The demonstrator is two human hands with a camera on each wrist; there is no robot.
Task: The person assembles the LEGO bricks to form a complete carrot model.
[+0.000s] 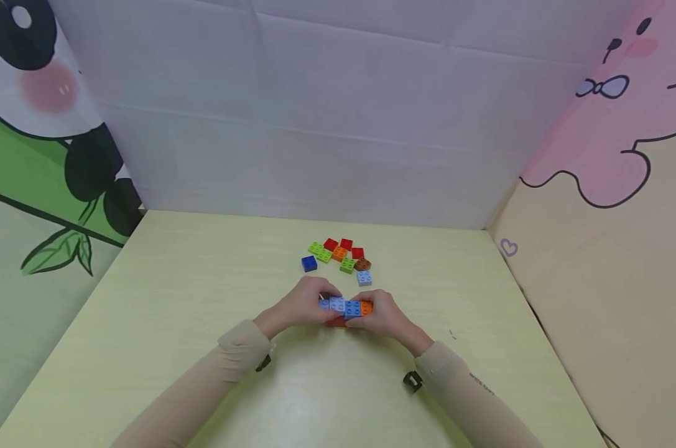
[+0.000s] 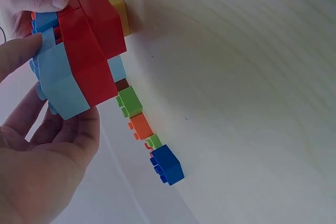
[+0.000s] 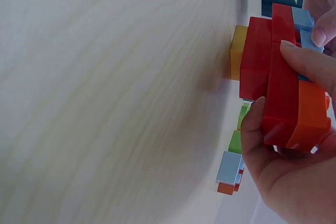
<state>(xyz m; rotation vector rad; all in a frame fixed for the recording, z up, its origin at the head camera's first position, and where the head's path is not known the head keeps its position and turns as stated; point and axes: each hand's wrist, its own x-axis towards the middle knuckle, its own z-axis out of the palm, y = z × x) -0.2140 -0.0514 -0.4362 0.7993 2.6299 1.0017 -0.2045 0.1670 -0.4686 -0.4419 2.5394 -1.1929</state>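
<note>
Both hands hold one built stack of toy building bricks (image 1: pixel 352 308) just above the table's middle. My left hand (image 1: pixel 302 303) grips its left end, fingers behind and thumb in front, beside a light blue brick (image 2: pixel 62 80). At the other end, my right hand (image 1: pixel 386 315) grips around an orange brick (image 3: pixel 310 115), its thumb pressing the long red brick (image 3: pixel 278 90) below. Blue bricks form the middle of the top layer. Lower down, another red brick (image 3: pixel 255 59) sits over a yellow brick (image 3: pixel 238 51) at the bottom. Fingers hide parts of the stack's back side.
Behind the stack lie loose bricks: a dark blue brick (image 1: pixel 310 264), a light blue brick (image 1: pixel 364 278), a brown brick (image 1: pixel 362 264), an orange brick (image 1: pixel 339 253), and several green and red ones. A white wall (image 1: pixel 326 168) closes off the table's (image 1: pixel 203 267) far edge.
</note>
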